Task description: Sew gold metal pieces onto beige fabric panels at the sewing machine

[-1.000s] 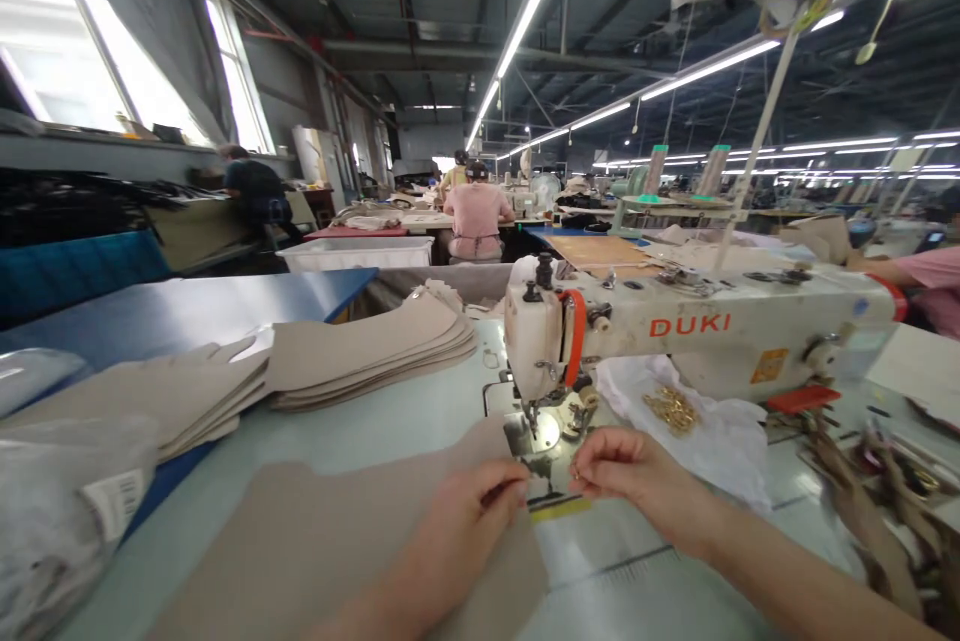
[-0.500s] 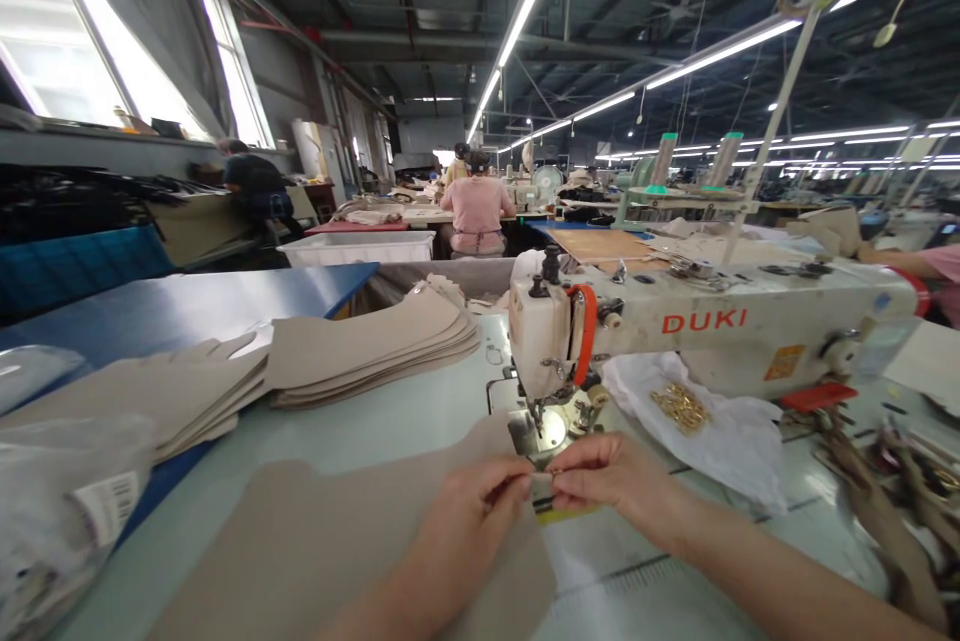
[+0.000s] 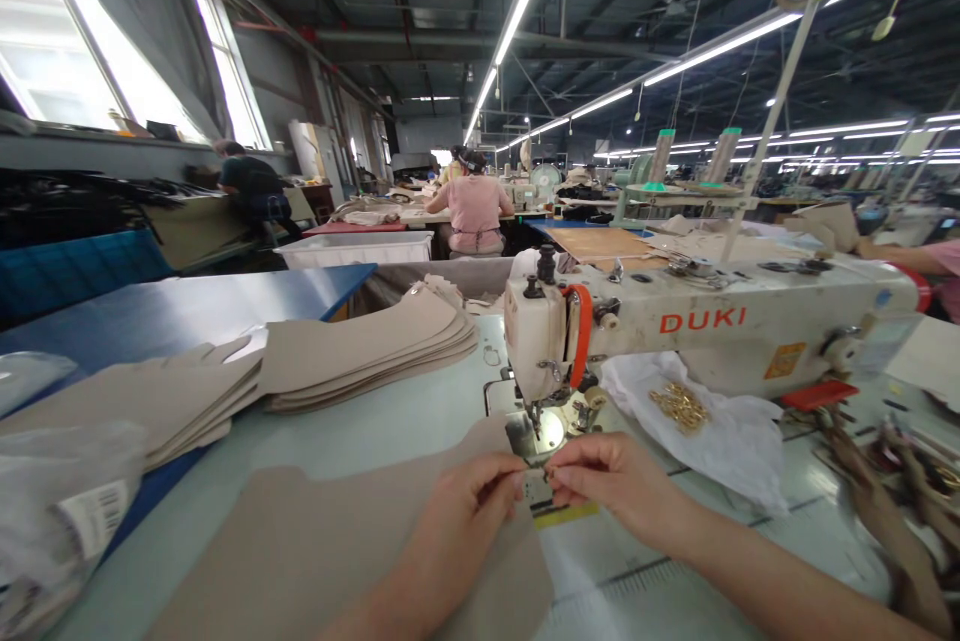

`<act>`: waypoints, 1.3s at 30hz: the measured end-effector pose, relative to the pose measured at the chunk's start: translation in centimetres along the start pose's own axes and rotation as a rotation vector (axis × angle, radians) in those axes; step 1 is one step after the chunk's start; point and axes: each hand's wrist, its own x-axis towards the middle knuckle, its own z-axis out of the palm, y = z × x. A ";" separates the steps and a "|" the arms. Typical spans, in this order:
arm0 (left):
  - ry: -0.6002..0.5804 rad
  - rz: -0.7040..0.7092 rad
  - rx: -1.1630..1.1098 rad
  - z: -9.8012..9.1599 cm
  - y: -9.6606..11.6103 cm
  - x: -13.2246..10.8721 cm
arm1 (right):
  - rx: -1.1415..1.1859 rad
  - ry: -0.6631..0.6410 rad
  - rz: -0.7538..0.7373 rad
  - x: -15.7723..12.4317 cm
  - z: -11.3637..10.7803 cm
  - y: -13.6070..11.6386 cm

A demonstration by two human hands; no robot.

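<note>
Just in front of the sewing machine's needle area (image 3: 538, 416), my two hands meet with fingertips pinched. My left hand (image 3: 469, 511) is closed on the end of a small beige strip (image 3: 533, 474); its forearm lies over a large beige fabric panel (image 3: 322, 531) on the table. My right hand (image 3: 604, 471) pinches a tiny gold-coloured metal piece (image 3: 550, 470) at the strip's other end, mostly covered by the fingers. The sewing machine (image 3: 637, 311) stands right behind both hands, its lamp lighting the needle plate.
A white plastic bag (image 3: 720, 441) holding small gold metal pieces lies under the machine arm. Stacked beige panels (image 3: 367, 351) sit at the left, near a clear plastic bag (image 3: 60, 511). Brown straps (image 3: 885, 511) lie at the right. A person in pink (image 3: 476, 206) sits ahead.
My hands have shifted very slightly left and stay pinched together at the small strip. The panel and the machine look the same.
</note>
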 end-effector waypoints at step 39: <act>-0.058 -0.175 -0.525 0.4 -1.1 1.1 | 0.250 0.108 -0.235 0.4 2.0 1.4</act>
